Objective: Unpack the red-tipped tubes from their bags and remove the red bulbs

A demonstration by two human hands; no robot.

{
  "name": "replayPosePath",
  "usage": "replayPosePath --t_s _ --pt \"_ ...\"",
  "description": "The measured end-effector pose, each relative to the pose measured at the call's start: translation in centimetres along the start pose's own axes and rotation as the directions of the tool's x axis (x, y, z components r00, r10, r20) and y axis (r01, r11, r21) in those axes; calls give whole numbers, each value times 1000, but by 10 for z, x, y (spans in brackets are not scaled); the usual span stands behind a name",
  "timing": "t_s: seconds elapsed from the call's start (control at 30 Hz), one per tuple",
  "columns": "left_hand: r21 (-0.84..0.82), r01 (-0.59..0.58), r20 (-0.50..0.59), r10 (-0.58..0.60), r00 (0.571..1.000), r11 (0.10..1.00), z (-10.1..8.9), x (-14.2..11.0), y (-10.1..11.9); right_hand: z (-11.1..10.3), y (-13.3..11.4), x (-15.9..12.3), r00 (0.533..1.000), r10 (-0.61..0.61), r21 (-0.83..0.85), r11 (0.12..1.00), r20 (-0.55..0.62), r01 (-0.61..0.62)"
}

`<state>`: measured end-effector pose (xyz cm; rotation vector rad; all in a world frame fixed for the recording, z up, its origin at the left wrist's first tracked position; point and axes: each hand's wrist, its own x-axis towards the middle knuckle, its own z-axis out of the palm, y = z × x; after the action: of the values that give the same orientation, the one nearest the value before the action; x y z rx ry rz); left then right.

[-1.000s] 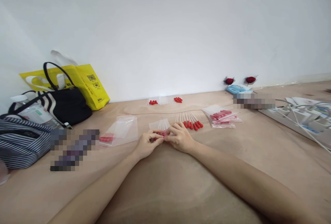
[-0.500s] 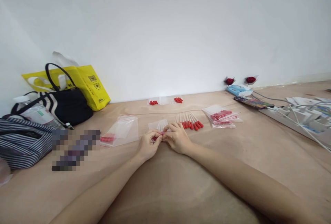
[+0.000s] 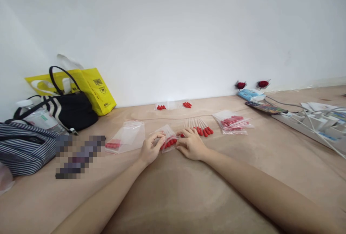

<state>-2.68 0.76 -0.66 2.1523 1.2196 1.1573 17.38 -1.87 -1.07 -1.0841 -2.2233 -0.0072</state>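
Observation:
A small clear zip-lock bag [image 3: 168, 132] with several red-tipped white sticks in it lies between my hands, its zip edge toward me. My left hand [image 3: 151, 148] pinches its left edge between thumb and fingers. At the right corner, my right hand [image 3: 194, 144] has thumb and fingertips on the bag's edge. Just behind my right hand, loose red-tipped sticks [image 3: 207, 131] lie fanned out, partly covered by it. To the left is a pile of clear bags [image 3: 131, 136], with red tips showing at its lower left end. Filled bags [image 3: 232, 122] are stacked on the right.
More bags with red tips [image 3: 187, 105] lie by the wall. A striped pouch [image 3: 27, 151], black bag [image 3: 72, 109], plastic bottle [image 3: 44, 118] and yellow bag [image 3: 104, 93] stand left. On the right are a tissue pack [image 3: 252, 95] and a power strip [image 3: 300, 127] with cables.
My hands have moved apart from the bag's middle to its two side edges. The red tips inside the bag, hidden before by my fingers, now show.

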Motion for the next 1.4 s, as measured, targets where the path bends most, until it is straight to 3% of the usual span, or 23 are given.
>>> replayPosePath --t_s 0.17,0.3,0.43,0.57,0.67,0.73,0.8,0.97,1.03,1.2,1.4 --pt "217 -100 253 42 966 971 -12 0 2 -4 0 -1 996 83 3 997 -20 -83" --pt "265 -171 243 106 964 949 -13 -3 12 -1 -2 -2 991 114 -25 993 -68 -116" --pt "163 -72 192 40 981 984 -9 -12 25 -1 -4 -6 984 145 -53 987 -108 -152" --pt "-21 28 301 -20 954 999 -4 -21 30 -4 -3 -12 980 186 -29 982 -70 -188" --pt "-22 -116 339 117 934 993 -6 -20 29 -7 1 -14 973 230 25 973 34 -231" --pt "68 -282 310 248 918 957 -11 -16 26 -9 5 -16 960 265 69 960 94 -272" --pt "138 -372 318 315 894 918 -15 -12 22 -11 10 -18 949 283 123 946 138 -300" --pt "84 -343 528 250 812 936 -14 -12 22 -18 19 -28 960 181 320 915 212 -244" --pt "47 -317 558 238 794 947 -12 -13 24 -21 20 -31 970 132 387 899 205 -204" --pt "49 -296 564 218 797 954 -11 -15 23 -22 18 -29 981 70 452 880 181 -146" --pt "106 -270 571 164 804 957 -12 -14 22 -21 19 -25 965 71 409 896 254 -174"
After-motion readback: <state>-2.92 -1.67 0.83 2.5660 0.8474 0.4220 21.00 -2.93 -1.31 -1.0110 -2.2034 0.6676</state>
